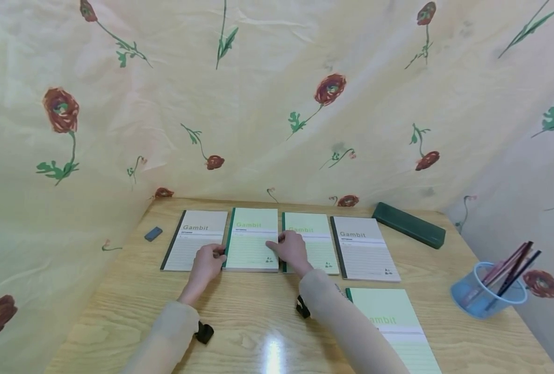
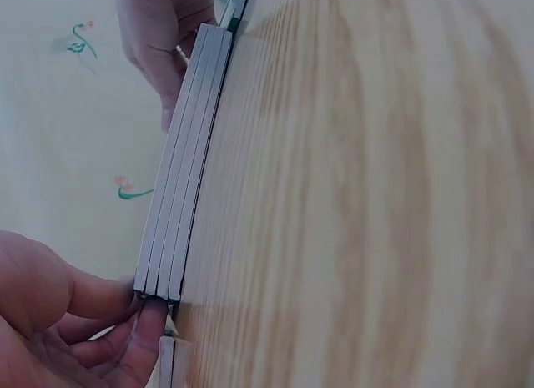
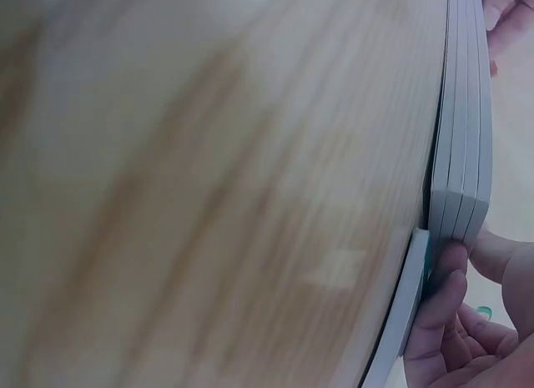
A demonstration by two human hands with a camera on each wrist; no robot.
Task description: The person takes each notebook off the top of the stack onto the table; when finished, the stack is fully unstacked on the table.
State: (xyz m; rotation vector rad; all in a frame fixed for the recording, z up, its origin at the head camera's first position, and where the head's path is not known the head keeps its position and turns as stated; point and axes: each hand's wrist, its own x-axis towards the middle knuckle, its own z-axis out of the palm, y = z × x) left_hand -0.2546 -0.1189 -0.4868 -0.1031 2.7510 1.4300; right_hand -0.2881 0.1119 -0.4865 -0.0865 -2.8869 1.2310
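Second from the left in the row lies a stack of notebooks (image 1: 253, 244), its top cover pale green with a dark green spine. The wrist views show several notebooks, edges flush, in that stack (image 2: 185, 163). My left hand (image 1: 208, 261) holds its left side near the front corner, thumb at the top edge and fingers curled at the side. On the opposite side my right hand (image 1: 292, 248) grips the stack, thumb over the cover and fingers curled against the edge (image 3: 459, 154). Parts of the fingers are hidden between neighbouring notebooks.
Flanking the stack are a grey notebook (image 1: 199, 236), a green notebook (image 1: 321, 254) and another grey notebook (image 1: 365, 246). One green notebook (image 1: 393, 317) lies nearer, by the right forearm. Around them are a blue eraser-like block (image 1: 153, 234), dark green case (image 1: 409, 224) and blue pencil cup (image 1: 475, 296).
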